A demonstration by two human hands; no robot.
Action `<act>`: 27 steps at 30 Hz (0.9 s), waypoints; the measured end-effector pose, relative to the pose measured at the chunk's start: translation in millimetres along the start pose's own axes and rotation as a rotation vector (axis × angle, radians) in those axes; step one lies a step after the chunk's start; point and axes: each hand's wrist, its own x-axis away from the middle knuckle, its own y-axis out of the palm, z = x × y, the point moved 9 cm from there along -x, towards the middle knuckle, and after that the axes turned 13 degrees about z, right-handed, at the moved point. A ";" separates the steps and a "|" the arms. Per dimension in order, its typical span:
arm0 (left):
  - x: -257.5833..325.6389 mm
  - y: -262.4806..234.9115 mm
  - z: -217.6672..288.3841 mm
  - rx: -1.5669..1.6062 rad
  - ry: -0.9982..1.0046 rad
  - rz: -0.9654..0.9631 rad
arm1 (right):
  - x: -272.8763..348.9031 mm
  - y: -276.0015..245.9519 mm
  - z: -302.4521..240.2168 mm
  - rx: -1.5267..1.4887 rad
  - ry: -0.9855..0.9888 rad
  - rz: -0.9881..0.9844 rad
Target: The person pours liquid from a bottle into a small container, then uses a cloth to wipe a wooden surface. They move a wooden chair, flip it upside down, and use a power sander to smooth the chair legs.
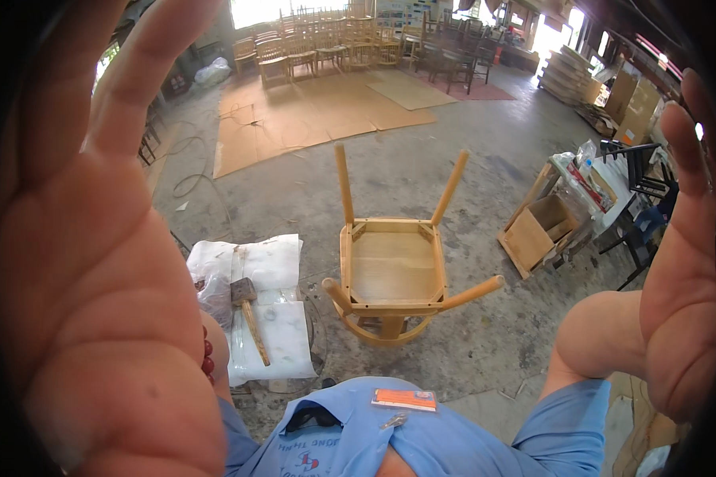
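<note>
My left hand (119, 294) is raised close to the camera and fills the left side, palm showing, fingers stretched upward and cut off by the top edge. Red beads show at its wrist. At the right edge my right hand (684, 262) is also raised, its fingers extended and partly lost in the dark rim. Neither hand holds anything. Between them, on the floor ahead, a light wooden chair (396, 266) stands upside down, legs pointing up. To its left a mallet (250, 318) with a wooden handle lies on a white padded surface (282, 246).
Brown cardboard sheets (294, 119) cover the floor farther off, with rows of wooden chairs (318, 48) behind. On the right are a cluttered table (612, 187), an open wooden box (537, 230) and stacked boards (565, 73). A hose (203, 175) curls on the concrete at left.
</note>
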 end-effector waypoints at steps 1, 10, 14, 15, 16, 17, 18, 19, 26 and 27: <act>-0.2 2.1 -1.1 0.004 -0.001 -0.003 | -0.3 0.0 0.5 0.000 0.004 -0.001; 13.7 0.8 -3.7 0.017 -0.071 0.018 | 45.7 -1.6 28.2 0.006 0.394 -0.037; 54.1 -23.4 -24.8 -0.100 -0.313 -0.019 | 219.0 63.1 31.4 -0.494 1.250 -0.479; 70.7 -25.7 -35.0 -0.118 -0.426 -0.038 | 254.7 72.9 9.3 -0.609 1.374 -0.544; 90.5 -26.0 -46.0 -0.176 -0.579 -0.091 | 283.8 83.9 -15.1 -0.754 1.484 -0.606; 124.9 -27.8 -61.6 -0.240 -0.806 -0.126 | 301.2 80.1 -22.0 -0.741 1.493 -0.600; 152.8 -28.1 -70.0 -0.285 -0.874 -0.288 | 312.9 75.4 -28.4 -0.736 1.490 -0.597; 187.8 -34.1 -79.2 -0.329 -0.986 -0.315 | 320.8 71.2 -32.5 -0.736 1.493 -0.593; 379.1 -82.0 -96.7 -0.478 -1.459 -0.295 | 326.6 77.3 -38.5 -0.749 1.558 -0.494; 393.9 -83.2 -97.8 -0.501 -1.500 -0.296 | 329.1 79.4 -41.3 -0.748 1.567 -0.522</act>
